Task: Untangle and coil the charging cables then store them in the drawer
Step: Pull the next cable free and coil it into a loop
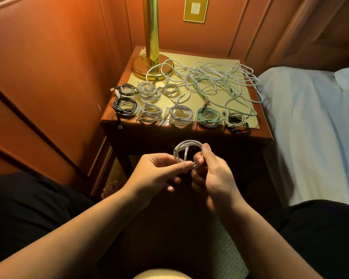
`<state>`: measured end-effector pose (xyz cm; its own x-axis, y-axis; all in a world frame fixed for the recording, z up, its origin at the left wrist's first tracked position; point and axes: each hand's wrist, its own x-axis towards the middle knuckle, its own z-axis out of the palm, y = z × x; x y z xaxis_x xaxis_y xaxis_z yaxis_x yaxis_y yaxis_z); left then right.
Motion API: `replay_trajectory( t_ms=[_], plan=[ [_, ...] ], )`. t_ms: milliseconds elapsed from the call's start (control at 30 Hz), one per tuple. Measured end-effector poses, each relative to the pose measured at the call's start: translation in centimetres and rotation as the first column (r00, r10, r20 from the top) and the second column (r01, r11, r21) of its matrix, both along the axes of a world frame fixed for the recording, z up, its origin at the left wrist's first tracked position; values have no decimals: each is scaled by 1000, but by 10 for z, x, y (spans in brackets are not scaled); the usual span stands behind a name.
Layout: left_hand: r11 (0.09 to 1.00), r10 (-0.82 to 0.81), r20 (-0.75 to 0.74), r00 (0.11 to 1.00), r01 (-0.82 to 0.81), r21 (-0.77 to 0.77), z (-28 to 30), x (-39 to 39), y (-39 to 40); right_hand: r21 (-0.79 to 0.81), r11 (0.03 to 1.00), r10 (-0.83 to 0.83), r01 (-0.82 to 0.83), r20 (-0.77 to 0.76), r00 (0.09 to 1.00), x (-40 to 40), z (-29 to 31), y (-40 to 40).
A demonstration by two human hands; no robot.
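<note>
1. We hold the small white coiled charging cable (186, 153) in the air just in front of the dark wooden nightstand worktop (189, 133), below its front edge. One strand crosses the ring, so the tail looks only partly wrapped.
2. To finish this coil well, we judge the loops should stay stacked flat while the tail is wound round them snugly — pulled too hard, the ring would buckle.
3. The left hand (157, 174) pinches the lower rim of the coil between thumb and fingers, its grip pressed together on the cable.
4. The right hand (212, 176) curls round the coil's right side, thumb up against it — a closed grip on the same cable.
5. Behind, finished coils lie in two rows, among them a mint-green coiled cable (209, 115), and beyond them a loose tangle of white and green cables (216, 81) waits beside the brass lamp base (149, 67).
6. We cannot make out the drawer here.
</note>
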<state>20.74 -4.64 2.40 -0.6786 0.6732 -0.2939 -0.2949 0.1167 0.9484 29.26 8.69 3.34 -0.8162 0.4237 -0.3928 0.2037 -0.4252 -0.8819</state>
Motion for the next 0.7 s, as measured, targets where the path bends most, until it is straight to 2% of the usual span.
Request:
replay_trajectory(
  t_ms=[67,167,267,500,700],
  plan=[
    [999,32,9,999,-32,31,-2,1,0,-10,1000,5,-5,13,1000,-1,-3,-2],
    [999,-24,-21,1000,25,41,-3,-2,-1,-31,1000,5,-3,75,997,-1,-8,-3],
    [986,-156,-67,985,159,43,-2,-11,-3,-182,983,27,-4,123,992,0,-10,-5],
    [900,-429,-104,897,434,41,5,-23,-10,-479,875,119,-65,84,989,2,-10,-10],
    [893,-431,-188,883,447,54,5,-27,-10,-471,879,116,-73,64,991,2,-9,-10]
  ],
)
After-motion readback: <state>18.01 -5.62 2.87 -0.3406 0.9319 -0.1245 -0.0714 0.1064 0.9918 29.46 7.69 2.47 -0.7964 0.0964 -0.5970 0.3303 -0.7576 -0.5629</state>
